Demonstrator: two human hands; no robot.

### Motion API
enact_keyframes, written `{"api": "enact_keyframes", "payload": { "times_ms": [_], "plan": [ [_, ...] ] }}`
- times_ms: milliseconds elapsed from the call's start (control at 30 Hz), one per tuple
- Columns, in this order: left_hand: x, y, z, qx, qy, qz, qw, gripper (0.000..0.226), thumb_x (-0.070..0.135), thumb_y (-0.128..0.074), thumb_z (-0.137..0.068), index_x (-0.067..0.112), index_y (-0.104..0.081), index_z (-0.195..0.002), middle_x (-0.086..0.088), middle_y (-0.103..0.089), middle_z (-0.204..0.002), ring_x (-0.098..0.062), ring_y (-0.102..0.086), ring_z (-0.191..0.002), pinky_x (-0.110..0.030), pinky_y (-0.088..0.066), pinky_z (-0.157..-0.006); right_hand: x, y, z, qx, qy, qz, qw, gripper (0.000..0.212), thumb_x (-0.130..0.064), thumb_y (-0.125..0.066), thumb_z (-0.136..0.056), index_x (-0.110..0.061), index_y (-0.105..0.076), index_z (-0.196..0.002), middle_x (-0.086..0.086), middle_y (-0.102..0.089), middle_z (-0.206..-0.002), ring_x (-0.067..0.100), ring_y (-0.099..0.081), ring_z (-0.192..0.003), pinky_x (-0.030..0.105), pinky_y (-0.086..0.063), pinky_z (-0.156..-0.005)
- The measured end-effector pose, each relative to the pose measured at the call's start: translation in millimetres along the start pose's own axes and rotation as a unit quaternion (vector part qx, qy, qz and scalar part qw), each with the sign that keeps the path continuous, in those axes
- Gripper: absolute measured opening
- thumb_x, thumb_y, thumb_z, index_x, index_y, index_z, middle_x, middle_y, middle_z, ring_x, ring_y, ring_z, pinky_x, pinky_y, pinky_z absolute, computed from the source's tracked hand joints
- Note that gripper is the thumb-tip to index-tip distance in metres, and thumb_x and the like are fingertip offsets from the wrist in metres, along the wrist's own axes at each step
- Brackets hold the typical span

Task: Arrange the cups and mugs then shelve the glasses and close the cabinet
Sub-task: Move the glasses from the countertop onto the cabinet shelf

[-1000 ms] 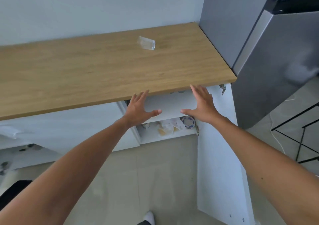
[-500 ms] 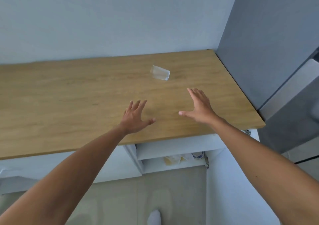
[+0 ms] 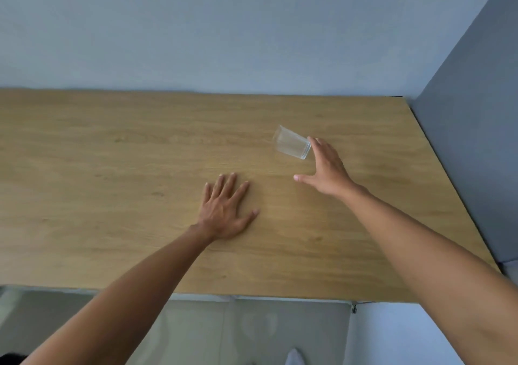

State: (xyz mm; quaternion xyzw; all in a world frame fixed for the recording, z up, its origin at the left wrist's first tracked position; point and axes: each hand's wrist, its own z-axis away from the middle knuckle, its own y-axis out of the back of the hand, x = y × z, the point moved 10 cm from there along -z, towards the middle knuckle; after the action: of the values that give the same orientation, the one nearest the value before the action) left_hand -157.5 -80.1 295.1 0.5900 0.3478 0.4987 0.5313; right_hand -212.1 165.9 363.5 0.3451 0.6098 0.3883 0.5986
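A clear glass [image 3: 292, 146] lay on its side on the wooden desk [image 3: 112, 154], toward the far right corner by the grey panel [image 3: 471, 140]. The right hand [image 3: 326, 168] reached beside the glass with fingers [image 3: 316, 144] spread and released, seemingly just touching its rim, though the transparent edge made contact hard to judge. The left hand [image 3: 225, 210] rested flat and empty, nearer than the glass. A good pickup would wrap the body, not the rim, since it could roll away.
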Motion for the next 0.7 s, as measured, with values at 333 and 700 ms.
{"api": "enact_keyframes", "payload": {
  "times_ms": [333,700],
  "plan": [
    [-4.1,-4.5,-4.3,0.028,0.001,-0.024,0.999,0.079,0.083,-0.012,-0.086,0.045,0.003,-0.154,0.004,0.008,-0.165,-0.018,0.018,-0.150,-0.052,0.003,-0.120,-13.0,-23.0,-68.6,-0.035,0.009,0.036,0.999,0.104,-0.048,-0.078,-0.076,-0.020,-0.016,-0.154,0.008,-0.033,-0.155,0.032,-0.034,-0.138,0.049,-0.037,-0.106],
    [-4.0,-4.5,-3.6,0.023,-0.001,-0.026,0.999,0.079,0.082,-0.012,-0.087,0.044,0.004,-0.154,0.004,0.010,-0.165,-0.018,0.020,-0.149,-0.053,0.002,-0.120,-7.7,-26.0,-76.2,-0.003,0.035,0.006,0.999,0.074,-0.030,-0.077,-0.081,-0.012,-0.038,-0.141,0.010,-0.050,-0.138,0.031,-0.048,-0.125,0.046,-0.045,-0.098]
  ]
}}
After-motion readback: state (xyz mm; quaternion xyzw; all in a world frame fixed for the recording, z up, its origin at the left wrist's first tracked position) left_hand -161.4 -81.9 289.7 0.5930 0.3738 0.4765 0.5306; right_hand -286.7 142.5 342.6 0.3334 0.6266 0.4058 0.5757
